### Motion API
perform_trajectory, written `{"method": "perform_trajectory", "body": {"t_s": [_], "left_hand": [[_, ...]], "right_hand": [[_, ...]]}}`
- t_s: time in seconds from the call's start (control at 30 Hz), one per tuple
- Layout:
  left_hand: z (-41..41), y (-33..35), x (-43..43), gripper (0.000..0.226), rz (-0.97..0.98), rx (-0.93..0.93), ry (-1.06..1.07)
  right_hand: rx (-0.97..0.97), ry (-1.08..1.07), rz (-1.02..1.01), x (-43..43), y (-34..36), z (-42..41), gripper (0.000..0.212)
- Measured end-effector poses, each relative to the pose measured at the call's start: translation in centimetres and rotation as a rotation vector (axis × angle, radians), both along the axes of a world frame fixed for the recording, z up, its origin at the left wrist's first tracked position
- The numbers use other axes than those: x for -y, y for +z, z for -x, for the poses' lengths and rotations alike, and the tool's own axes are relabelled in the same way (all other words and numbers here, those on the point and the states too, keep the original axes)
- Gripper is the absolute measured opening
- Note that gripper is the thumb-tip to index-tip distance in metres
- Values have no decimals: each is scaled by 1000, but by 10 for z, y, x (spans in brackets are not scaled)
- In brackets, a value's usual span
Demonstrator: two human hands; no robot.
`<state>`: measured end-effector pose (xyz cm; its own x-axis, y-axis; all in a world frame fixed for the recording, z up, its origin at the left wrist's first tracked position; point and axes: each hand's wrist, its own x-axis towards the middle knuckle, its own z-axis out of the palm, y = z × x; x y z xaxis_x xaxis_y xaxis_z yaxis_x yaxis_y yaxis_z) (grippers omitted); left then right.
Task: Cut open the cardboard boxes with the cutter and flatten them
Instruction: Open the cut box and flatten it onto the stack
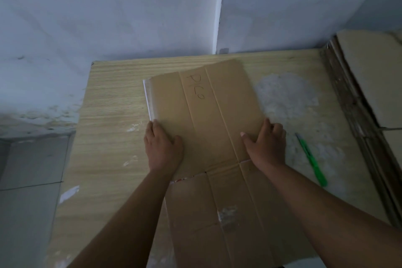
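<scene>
Your cardboard box (208, 115) lies flattened on the wooden surface (113, 115), its long axis running from the near edge toward the wall (108, 17). The far half – the one with handwriting on its middle panel – sits as a folded layer over the rest, and a strip of clear tape shows along its left edge.

Your left hand (163, 148) rests on top of that far half at its left edge, fingers bent over the edge. The fingertips are hidden, but it looks like a grip rather than a flat press. Your right hand (265, 143) grasps the opposite edge: the thumb lies on the top face and the fingers curl around the right side.

The green cutter (311, 159) lies on the surface to the right of your right hand, near it but apart, touching neither hand nor the box. Farther right, a stack of flattened cardboard (369, 82) stands along the surface's right side – tilted, its layered edges facing you. A worn, whitish patch marks the surface between the box and that stack.
</scene>
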<state>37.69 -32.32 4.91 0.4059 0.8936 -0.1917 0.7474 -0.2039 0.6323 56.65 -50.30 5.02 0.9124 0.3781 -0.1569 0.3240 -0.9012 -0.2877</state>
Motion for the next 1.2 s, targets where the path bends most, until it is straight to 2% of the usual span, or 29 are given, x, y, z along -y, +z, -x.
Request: {"method": "perform_trajectory", "body": {"t_s": [0.1, 0.17, 0.27, 0.37, 0.43, 0.53, 0.67, 0.87, 1.03, 1.2], "left_hand": [[27, 6, 10, 70, 38, 87, 77], [39, 7, 10, 56, 87, 88, 155], [42, -1, 5, 33, 136, 19, 161], [38, 0, 4, 50, 179, -14, 140], [29, 12, 5, 60, 214, 12, 186], [13, 29, 9, 43, 249, 98, 258], [-29, 49, 24, 39, 263, 297, 120], [-119, 87, 76, 47, 140, 370, 27], [-210, 100, 152, 43, 134, 441, -18], [-301, 100, 249, 41, 44, 393, -56]], "right_hand": [[-87, -134, -74, 13, 2, 5, 72], [-132, -123, -126, 22, 7, 6, 55], [-121, -53, -114, 30, 20, 0, 33], [-73, 3, -204, 36, 32, -6, 16], [-46, -17, -327, 40, 42, -9, 17], [-6, -81, -474, 48, 64, -20, 24], [55, -113, -558, 70, 106, -57, 28], [132, -213, -520, 144, 143, -139, 30], [178, -262, -490, 238, 149, -221, 34], [198, -232, -537, 332, 141, -307, 34]]}}
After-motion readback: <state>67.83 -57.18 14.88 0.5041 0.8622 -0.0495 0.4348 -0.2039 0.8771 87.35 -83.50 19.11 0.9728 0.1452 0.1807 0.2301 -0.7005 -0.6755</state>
